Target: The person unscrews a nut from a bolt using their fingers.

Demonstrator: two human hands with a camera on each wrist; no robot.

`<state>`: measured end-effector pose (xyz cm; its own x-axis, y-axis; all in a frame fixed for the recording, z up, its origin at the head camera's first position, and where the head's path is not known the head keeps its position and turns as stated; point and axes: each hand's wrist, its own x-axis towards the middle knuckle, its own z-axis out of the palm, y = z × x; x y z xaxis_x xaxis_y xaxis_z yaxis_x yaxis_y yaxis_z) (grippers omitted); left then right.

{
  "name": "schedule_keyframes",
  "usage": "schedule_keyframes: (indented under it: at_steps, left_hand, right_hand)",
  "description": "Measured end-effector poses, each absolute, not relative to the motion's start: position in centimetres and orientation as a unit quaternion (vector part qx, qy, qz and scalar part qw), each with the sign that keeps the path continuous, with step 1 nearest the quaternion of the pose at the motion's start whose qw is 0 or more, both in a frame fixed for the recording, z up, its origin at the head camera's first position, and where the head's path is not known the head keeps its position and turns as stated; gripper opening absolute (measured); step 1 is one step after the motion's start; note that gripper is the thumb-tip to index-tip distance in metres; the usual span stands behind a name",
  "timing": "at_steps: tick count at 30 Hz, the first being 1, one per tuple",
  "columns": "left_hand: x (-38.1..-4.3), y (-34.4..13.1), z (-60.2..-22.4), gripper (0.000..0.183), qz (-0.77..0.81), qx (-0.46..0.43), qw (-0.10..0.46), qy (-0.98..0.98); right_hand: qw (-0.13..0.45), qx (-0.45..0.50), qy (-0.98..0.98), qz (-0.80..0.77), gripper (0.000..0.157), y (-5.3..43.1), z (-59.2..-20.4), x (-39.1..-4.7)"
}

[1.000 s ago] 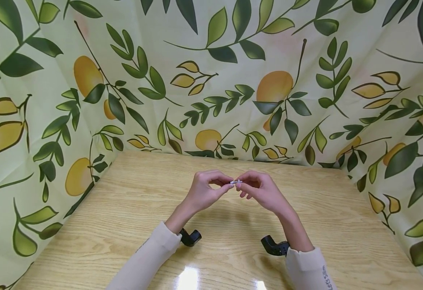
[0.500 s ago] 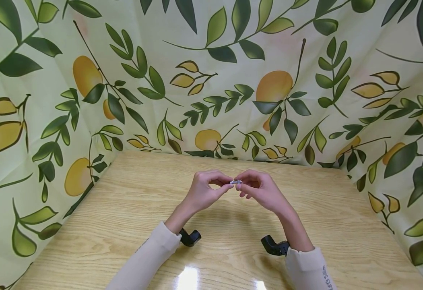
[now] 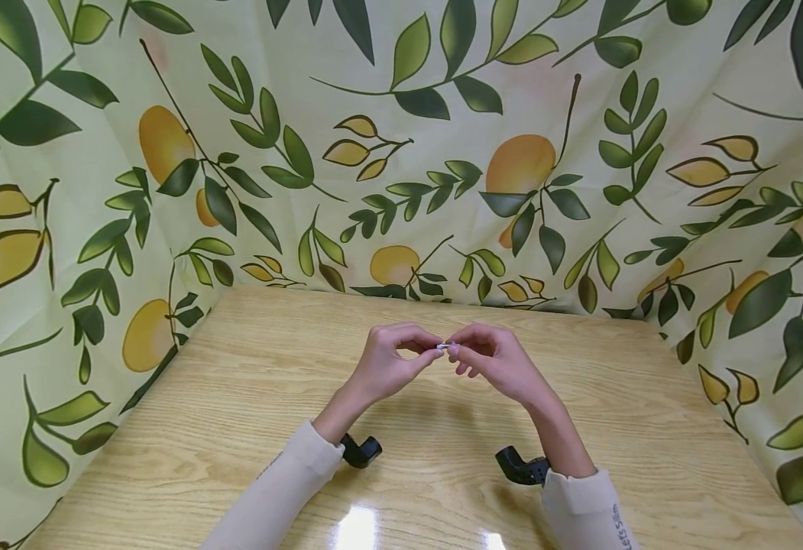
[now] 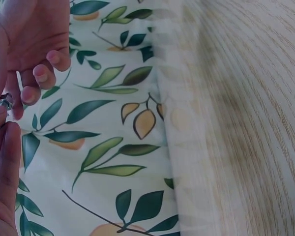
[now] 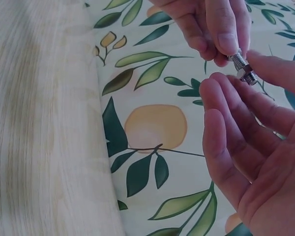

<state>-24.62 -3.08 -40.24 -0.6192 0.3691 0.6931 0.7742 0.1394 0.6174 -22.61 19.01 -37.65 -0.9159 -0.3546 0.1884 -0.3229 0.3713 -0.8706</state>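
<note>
A small metal bolt with a hex nut on its threads is between my two hands, up above the table. My left hand pinches one end of the bolt between thumb and fingertips; that end is hidden by the fingers. From the other side, the thumb and forefinger of my right hand close around the nut, near the bolt's free end. The other right fingers are loosely bent and hold nothing. In the left wrist view the nut and bolt end show at the left edge.
A light wood-grain table lies below the hands. Cloth printed with leaves and fruit hangs along its back and sides. A black wrist mount sticks out by the left cuff, another black mount by the right.
The right fingertips have shifted slightly at the nut, and less of the bolt shows between the hands than half a second ago. Both arms stay in place.
</note>
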Motion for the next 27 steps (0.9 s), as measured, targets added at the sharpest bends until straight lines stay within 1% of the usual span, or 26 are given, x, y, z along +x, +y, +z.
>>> schedule_keyframes:
  at_steps: [7,13,27]
  left_hand:
    - [-24.67,-3.12,-40.3,0.008,-0.527,-0.394,0.196,-0.727]
    - [-24.61,-3.11,-40.28,0.008,-0.526,-0.393,0.197,-0.728]
    - [-24.5,-2.97,-40.09,0.008,-0.53,-0.392,0.199,-0.725]
  right_hand:
    - [0.016,-0.209,0.824,-0.526,0.024,19.01,-37.59,-22.6]
    - [0.017,-0.209,0.824,-0.526,0.021,19.0,-37.64,-22.59]
    - [0.012,-0.22,0.819,-0.53,0.024,19.09,-37.67,-22.52]
